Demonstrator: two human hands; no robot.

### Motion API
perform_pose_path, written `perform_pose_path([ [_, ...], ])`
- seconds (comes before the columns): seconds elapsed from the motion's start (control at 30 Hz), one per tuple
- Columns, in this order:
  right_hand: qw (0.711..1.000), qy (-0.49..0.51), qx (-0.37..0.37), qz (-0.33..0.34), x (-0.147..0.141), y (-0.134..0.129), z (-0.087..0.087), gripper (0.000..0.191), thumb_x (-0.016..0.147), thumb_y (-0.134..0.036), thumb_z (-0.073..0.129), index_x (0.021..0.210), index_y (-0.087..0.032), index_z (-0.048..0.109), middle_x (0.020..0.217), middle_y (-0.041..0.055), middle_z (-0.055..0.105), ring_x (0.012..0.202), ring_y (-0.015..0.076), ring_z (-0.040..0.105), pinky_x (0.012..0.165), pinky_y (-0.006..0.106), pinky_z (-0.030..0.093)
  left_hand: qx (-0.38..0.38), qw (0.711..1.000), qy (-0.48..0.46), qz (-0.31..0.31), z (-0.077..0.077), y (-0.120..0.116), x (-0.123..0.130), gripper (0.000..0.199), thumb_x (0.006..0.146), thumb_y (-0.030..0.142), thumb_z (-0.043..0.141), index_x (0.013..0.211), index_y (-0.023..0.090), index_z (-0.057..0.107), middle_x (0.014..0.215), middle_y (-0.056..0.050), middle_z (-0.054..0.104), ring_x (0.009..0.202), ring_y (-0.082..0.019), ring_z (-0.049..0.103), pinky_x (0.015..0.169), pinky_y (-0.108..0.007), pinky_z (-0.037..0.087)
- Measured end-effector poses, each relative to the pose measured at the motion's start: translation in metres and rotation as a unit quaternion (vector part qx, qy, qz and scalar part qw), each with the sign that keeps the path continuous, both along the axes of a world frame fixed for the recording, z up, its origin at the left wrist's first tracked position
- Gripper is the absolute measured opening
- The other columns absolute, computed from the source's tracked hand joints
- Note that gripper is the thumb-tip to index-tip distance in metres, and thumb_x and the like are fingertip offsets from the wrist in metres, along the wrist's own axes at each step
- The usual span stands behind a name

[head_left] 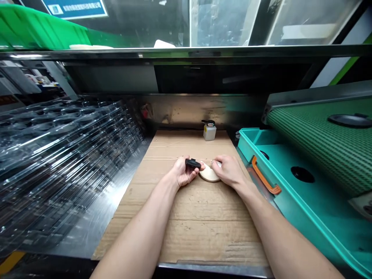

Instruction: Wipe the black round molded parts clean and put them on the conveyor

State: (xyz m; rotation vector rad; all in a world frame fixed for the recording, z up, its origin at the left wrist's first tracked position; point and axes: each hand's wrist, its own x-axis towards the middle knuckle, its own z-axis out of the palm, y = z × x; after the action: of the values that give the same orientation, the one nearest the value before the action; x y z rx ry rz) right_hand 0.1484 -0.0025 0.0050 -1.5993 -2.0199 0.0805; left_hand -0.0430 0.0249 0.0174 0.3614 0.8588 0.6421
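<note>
My left hand (183, 171) grips a small black plastic part (193, 163), seen nearly edge-on, with a little raised tab on top. To the right of that part, a cream round pad (208, 174) lies on the cardboard sheet (197, 209). My right hand (229, 169) is closed at the pad's right edge, its fingers bent round a small whitish piece that looks like cloth; its exact kind is hard to tell. Farther back on the cardboard stands a white square bottle (209, 131) with a metal cap and a yellow label.
Stacked clear plastic trays (64, 155) fill the left side. On the right is a teal bin (286, 205) with an orange handle (264, 178) and black round parts (302, 174). A green conveyor belt (325, 135) carries another black disc (350, 120). A green crate (40, 29) sits on the upper shelf.
</note>
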Motion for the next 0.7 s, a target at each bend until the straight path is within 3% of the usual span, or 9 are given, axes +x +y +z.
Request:
perform_pose_path([
  [0.17,0.999,-0.025,-0.041,-0.019,0.003,0.007,-0.017,0.027,0.083,-0.029,0.046,0.079,-0.020,0.071,0.076,0.0051,0.070,0.067,0.0153,0.059,0.061,0.025,0.032,-0.039,0.997,-0.068,0.008,-0.003,0.005,-0.006,0.050,0.096,0.040,0.023,0.100,0.002,0.055,0.066,-0.016,0.065,0.040,-0.010,0.055,0.032,-0.015,0.043],
  [0.47,0.996,-0.015,-0.064,-0.054,0.007,0.006,-0.012,0.027,0.084,-0.033,0.049,0.082,-0.022,0.073,0.075,0.0043,0.071,0.069,0.0168,0.061,0.059,0.026,0.033,-0.021,0.998,-0.063,0.006,-0.003,0.003,-0.007,0.051,0.096,0.040,0.021,0.099,0.002,0.055,0.066,-0.016,0.065,0.040,-0.010,0.056,0.033,-0.016,0.045],
  [0.57,0.999,0.025,-0.015,-0.031,0.004,0.006,-0.011,0.025,0.085,-0.031,0.050,0.080,-0.020,0.071,0.078,0.0045,0.070,0.072,0.0165,0.061,0.063,0.025,0.036,0.005,0.999,-0.035,0.004,-0.002,0.000,-0.004,0.053,0.096,0.040,0.020,0.095,0.002,0.057,0.066,-0.016,0.066,0.040,-0.010,0.056,0.035,-0.016,0.046],
  [0.7,0.989,0.120,0.068,0.059,-0.008,-0.001,-0.005,0.024,0.089,-0.031,0.048,0.090,-0.019,0.068,0.087,0.0041,0.068,0.079,0.0149,0.060,0.071,0.023,0.041,0.079,0.996,0.024,-0.023,-0.005,-0.005,0.007,0.056,0.095,0.047,0.023,0.090,0.005,0.059,0.067,-0.016,0.067,0.042,-0.014,0.059,0.034,-0.019,0.046],
])
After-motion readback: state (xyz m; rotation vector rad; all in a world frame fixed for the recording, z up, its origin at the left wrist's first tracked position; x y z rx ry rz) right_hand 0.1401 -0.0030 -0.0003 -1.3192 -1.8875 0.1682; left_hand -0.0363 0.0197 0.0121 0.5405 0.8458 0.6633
